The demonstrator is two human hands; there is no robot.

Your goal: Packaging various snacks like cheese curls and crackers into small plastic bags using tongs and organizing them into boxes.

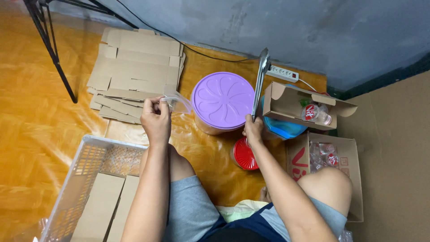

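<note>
Thin clear plastic, a small bag (175,102) by the look of it, is being pinched at its near edge by the left hand (156,120), whose grip is closing fully around the film, just left of the purple-lidded tub (222,104). It is probably feather-light, limp and a little slippery, so holding it by the rim seems the surest place. The right hand (253,130) is wrapping shut around the near end of long metal tongs (260,80), which are pointing away over the tub's right edge; they are likely stiff and light, best held low. A red lid (244,154) is lying on the orange floor (40,134) near the knee, and a white basket (80,179) is sitting at near left.
</note>
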